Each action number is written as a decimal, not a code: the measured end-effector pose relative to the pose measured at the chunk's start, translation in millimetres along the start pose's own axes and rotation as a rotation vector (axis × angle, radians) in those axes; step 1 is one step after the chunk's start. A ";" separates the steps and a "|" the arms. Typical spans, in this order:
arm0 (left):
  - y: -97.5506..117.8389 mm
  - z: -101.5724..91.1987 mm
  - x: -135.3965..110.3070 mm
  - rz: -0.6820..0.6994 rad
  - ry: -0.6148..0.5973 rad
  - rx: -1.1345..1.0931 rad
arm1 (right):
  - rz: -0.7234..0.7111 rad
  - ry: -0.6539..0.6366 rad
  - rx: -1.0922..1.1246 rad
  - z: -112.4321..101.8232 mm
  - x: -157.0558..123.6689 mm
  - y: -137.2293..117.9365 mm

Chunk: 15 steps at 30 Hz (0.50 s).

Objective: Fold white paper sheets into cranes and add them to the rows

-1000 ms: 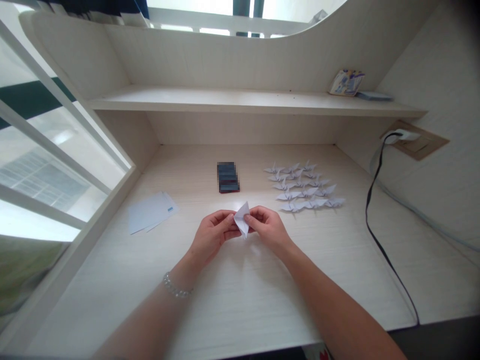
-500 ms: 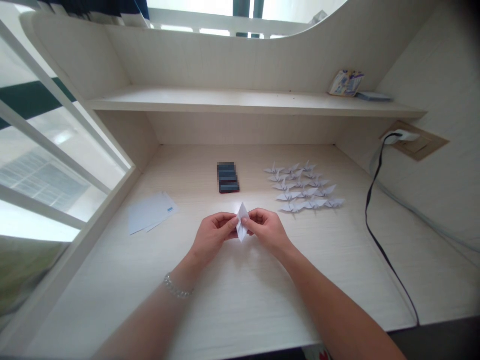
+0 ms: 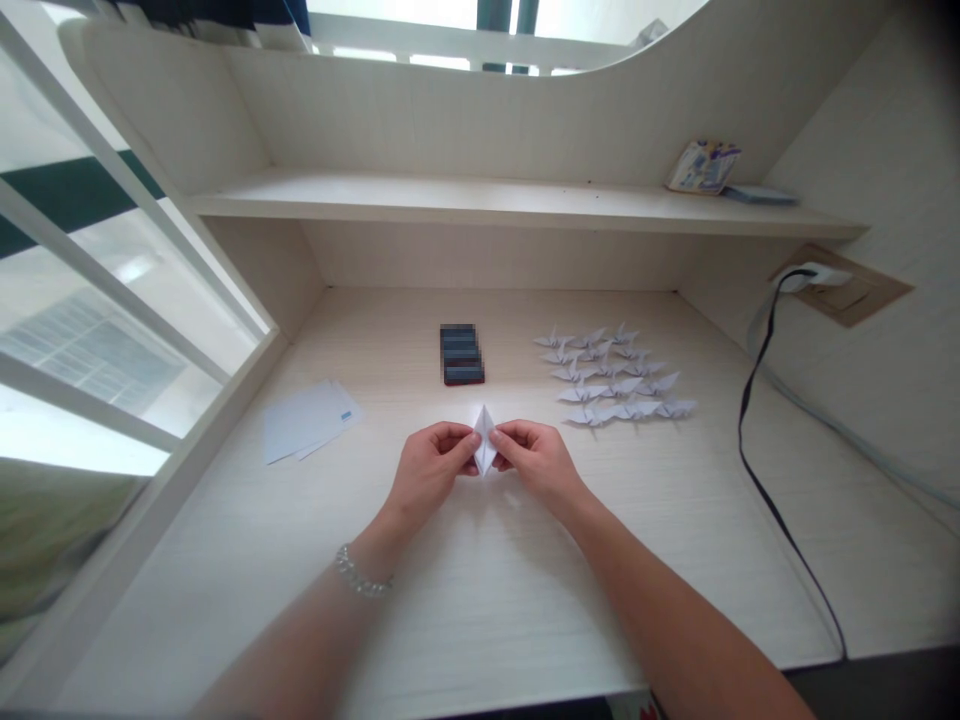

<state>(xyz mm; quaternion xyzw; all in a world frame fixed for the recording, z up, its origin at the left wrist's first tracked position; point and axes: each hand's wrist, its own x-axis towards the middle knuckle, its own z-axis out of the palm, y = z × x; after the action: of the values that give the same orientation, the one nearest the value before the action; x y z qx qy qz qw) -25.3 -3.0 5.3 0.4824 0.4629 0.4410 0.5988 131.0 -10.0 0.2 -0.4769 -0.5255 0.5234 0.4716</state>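
A small white sheet of paper folded into a narrow diamond (image 3: 484, 440) stands upright between my two hands, above the middle of the desk. My left hand (image 3: 439, 458) pinches its left edge between thumb and fingers. On the opposite edge, my right hand (image 3: 531, 452) pinches it the same way. A crease runs down the diamond's middle, and its top and bottom points show free of the fingers. To the right, several folded paper cranes (image 3: 615, 387) stand in rows. Flat white paper sheets (image 3: 300, 425) lie at the left, overlapping.
Behind my hands lies a dark, pixelated rectangular object (image 3: 462, 355). A black cable (image 3: 750, 470) runs from the wall socket (image 3: 847, 285) down the desk's right side. A shelf (image 3: 450, 200) spans the back, holding a small colourful packet (image 3: 703, 167). White rails (image 3: 112, 290) border the left.
My right thumb has shifted from the middle of the folded paper toward its right edge. The whole view has moved slightly; both hands still grip the paper.
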 end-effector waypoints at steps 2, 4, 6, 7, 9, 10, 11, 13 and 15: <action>0.0 -0.2 0.1 0.005 -0.001 0.009 | -0.002 0.000 -0.010 0.6 -0.1 0.3; -0.5 -0.3 0.5 0.005 -0.005 0.015 | -0.003 0.001 -0.023 1.1 -0.1 0.6; -1.1 -0.6 1.2 -0.001 -0.013 0.022 | -0.002 0.002 -0.038 1.4 -0.1 0.9; -1.4 -0.8 1.5 -0.005 -0.021 0.024 | -0.001 0.004 -0.044 1.4 -0.1 0.8; -2.1 -1.4 2.0 -0.017 -0.041 0.022 | 0.001 0.006 -0.054 1.5 -0.2 0.5; -2.4 -1.8 2.1 -0.024 -0.052 0.017 | 0.001 0.008 -0.055 1.5 -0.3 0.3; -2.7 -2.1 2.0 -0.031 -0.060 0.012 | 0.002 0.008 -0.055 1.6 -0.5 0.1; -3.3 -2.8 1.7 -0.048 -0.067 0.007 | 0.004 0.005 -0.060 1.9 -0.8 -0.1; -3.9 -3.3 1.2 -0.068 -0.067 0.003 | 0.007 -0.002 -0.070 2.2 -1.0 0.0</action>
<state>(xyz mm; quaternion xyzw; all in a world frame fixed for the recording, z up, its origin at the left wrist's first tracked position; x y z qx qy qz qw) -28.0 -1.8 0.9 0.4817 0.4595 0.4033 0.6278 128.9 -11.3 0.2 -0.4946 -0.5423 0.5068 0.4521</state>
